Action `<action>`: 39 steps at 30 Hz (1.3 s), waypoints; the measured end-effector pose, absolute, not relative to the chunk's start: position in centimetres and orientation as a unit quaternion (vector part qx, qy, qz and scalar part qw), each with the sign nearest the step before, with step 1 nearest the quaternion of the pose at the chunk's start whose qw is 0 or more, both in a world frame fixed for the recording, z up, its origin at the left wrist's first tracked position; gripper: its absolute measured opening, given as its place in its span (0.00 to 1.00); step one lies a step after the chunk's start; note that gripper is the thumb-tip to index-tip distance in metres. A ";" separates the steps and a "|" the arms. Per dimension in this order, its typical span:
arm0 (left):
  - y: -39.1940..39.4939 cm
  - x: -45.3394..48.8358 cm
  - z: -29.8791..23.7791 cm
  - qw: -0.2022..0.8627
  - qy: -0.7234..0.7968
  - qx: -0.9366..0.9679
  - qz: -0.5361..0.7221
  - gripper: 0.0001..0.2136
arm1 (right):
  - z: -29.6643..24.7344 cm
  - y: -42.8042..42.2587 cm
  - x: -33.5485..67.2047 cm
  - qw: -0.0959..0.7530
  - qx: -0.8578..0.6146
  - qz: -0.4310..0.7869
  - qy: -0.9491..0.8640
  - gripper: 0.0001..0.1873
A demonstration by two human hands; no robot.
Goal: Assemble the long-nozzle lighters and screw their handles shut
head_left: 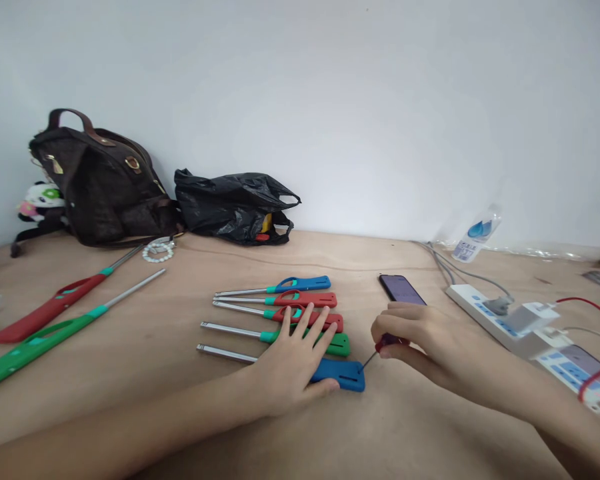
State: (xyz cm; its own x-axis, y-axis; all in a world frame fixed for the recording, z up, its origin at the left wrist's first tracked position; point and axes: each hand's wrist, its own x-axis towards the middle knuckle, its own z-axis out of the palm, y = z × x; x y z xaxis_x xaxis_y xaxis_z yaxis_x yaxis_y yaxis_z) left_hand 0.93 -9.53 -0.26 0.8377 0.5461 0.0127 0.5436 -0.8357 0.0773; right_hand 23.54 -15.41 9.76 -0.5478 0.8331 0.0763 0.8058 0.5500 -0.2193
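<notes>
Our left hand (295, 360) spread across the nearest blue lighter (350, 375) on the surface (405, 433), right hand (425, 337) in a closed grip around a screwdriver (397, 341), we're seemingly working the lighter's end, which next calls for steadiness.

Here's the left forearm (165, 410), bare right out to the picture's edge, slender and smooth, narrowing into a slim wrist (250, 387). On to the left hand (293, 363): bare too, slim fingers (286, 323), rounded tips, a tapering thumb (325, 387). Across to the right hand (420, 333), uncovered, its right forearm (510, 383) bare and widening toward the elbow. Nails look short, though blur makes that uncertain.
</notes>
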 end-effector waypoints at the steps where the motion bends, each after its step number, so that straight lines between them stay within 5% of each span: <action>1: -9.5 0.9 -0.3 0.035 0.284 0.958 0.016 0.35 | 9.8 -15.4 23.2 0.081 -0.459 0.050 -0.884 0.09; 11: -9.5 1.0 -0.3 0.027 0.289 0.956 0.029 0.34 | 9.8 -15.5 21.0 0.078 -0.445 -0.165 -0.877 0.15; 22: -9.5 1.1 -0.3 0.032 0.294 0.955 0.017 0.35 | 9.7 -15.3 21.4 0.085 -0.557 -0.057 -0.824 0.18; 27: -7.5 1.3 -0.5 0.021 0.310 0.950 0.016 0.36 | 8.4 -13.2 21.7 0.206 -0.532 0.046 -0.820 0.07; 39: -4.8 1.2 -0.6 0.016 0.321 0.947 0.021 0.34 | 4.7 -9.4 21.9 0.471 -0.431 0.271 -0.721 0.18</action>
